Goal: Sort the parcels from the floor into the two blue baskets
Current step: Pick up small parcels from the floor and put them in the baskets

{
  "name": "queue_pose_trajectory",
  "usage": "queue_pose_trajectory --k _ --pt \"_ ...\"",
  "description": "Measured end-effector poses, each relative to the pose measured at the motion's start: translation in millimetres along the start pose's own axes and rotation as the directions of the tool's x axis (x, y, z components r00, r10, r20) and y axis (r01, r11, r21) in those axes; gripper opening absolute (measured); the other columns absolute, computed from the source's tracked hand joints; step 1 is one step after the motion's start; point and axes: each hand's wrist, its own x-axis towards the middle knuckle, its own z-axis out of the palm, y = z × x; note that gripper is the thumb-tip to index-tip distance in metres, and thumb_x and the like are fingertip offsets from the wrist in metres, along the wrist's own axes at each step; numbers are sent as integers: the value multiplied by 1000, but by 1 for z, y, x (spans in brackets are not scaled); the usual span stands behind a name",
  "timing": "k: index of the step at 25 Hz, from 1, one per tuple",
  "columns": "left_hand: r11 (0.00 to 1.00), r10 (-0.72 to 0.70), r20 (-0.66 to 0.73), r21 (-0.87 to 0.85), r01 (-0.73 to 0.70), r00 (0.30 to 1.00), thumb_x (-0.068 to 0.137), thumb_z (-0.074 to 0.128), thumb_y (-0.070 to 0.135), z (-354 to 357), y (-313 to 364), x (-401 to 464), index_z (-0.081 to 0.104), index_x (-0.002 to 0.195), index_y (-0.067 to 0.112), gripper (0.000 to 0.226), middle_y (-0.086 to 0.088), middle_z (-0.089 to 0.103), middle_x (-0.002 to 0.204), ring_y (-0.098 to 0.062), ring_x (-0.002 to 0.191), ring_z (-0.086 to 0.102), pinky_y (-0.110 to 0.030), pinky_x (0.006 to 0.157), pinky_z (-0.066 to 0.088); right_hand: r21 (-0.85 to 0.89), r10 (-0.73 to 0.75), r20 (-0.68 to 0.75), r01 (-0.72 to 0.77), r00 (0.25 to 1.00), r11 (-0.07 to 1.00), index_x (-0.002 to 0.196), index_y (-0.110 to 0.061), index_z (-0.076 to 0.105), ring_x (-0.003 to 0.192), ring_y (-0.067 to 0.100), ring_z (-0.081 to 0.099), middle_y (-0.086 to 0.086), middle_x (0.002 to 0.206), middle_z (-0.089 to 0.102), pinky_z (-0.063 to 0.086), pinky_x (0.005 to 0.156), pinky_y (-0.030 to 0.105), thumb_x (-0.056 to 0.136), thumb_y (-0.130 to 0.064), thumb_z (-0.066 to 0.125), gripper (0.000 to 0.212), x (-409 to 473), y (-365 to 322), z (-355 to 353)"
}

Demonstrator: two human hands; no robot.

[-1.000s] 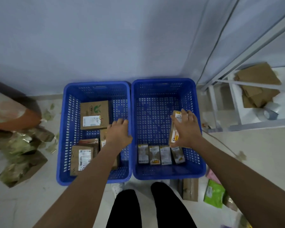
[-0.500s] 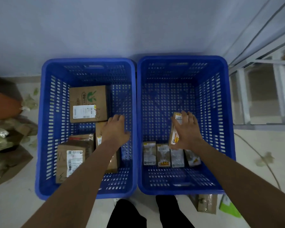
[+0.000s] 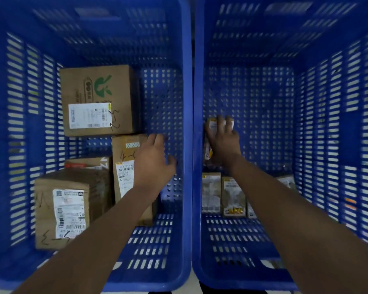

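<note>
Both arms have gone deeper into the two blue baskets than a second ago, and the view has dropped with them, so the floor and the parcels lying on it are now out of sight. The right hand (image 3: 222, 143) has carried its small parcel (image 3: 210, 132) from the middle of the right basket (image 3: 302, 274) over to the left wall, where it now sits low, just behind the row of small packets (image 3: 223, 196) lined up along the floor near the front. The fingers are wrapped around the parcel, which seems to stand on edge against the wall; whether it touches the basket floor yet is hard to tell. The left hand (image 3: 153, 164) hovers in the left basket (image 3: 89, 272) with fingers loosely spread and nothing in them, over the right edge of the tall box (image 3: 125, 172) marked with handwriting. The other boxes there, the large one with the green logo (image 3: 98, 98) and the labelled one (image 3: 66, 209) near the front, lie as they did before. Judging from this, the small parcel is nearly placed and only needs letting go. The sorting looks to run by size, big boxes left and small packets right, with more parcels probably waiting on the floor.
</note>
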Motion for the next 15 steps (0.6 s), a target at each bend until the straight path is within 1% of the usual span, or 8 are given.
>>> queue_pose_trajectory --k 2,4,6,9,11,12,14,15 --pt "999 -20 -32 -49 19 999 79 61 15 7 -8 -4 54 119 10 40 -4 54 114 -25 97 57 -43 76 53 34 -28 34 27 999 999 154 -19 0 143 51 4 26 156 5 38 103 58 59 -58 84 132 8 -10 21" --pt "996 -26 -28 -80 24 999 80 62 12 12 -9 -9 54 119 10 40 -4 54 116 -23 99 56 -40 78 53 97 -35 85 27 996 995 156 -16 -4 143 53 -6 26 158 -5 28 112 61 71 -47 81 124 5 -18 42" --pt "997 -13 -4 -76 13 1000 80 63 11 11 -6 -14 54 120 10 41 -5 55 116 -22 100 55 -37 79 51 131 -32 102 18 994 991 154 -10 -9 143 52 -14 24 159 -17 20 116 58 83 -40 73 113 2 -23 58" --pt "999 20 19 -35 -19 1000 80 62 11 7 0 -15 54 120 10 40 -5 55 116 -22 102 54 -36 80 49 180 -72 121 50 990 982 154 -6 -8 145 46 -16 22 158 -22 20 118 53 89 -34 67 102 -8 -24 60" --pt "1000 4 18 -17 -3 1000 80 62 11 3 3 -13 55 119 9 39 -5 57 115 -22 101 54 -33 78 47 221 -144 184 101 972 970 155 -8 -4 148 37 -16 16 159 -24 22 118 50 94 -33 61 93 -19 -23 57" --pt "1000 -4 16 -12 5 1000 80 62 10 0 7 -12 56 118 9 39 -6 57 114 -22 100 54 -33 78 47 237 -182 226 128 957 963 156 -9 4 150 33 -10 14 161 -21 27 117 47 95 -36 58 85 -28 -22 54" --pt "1000 -22 21 -5 22 1000 80 63 11 -12 18 -14 57 118 8 38 -6 58 114 -23 100 55 -34 79 49 270 -237 302 155 923 950 154 -9 21 148 29 15 12 164 -3 39 109 41 98 -38 53 71 -52 -17 41" --pt "1000 -29 32 2 29 999 80 63 11 -20 24 -15 57 118 8 38 -6 58 114 -24 100 56 -35 79 50 298 -238 334 137 912 944 153 -9 25 145 29 26 11 163 7 41 107 39 98 -37 52 68 -67 -13 31"
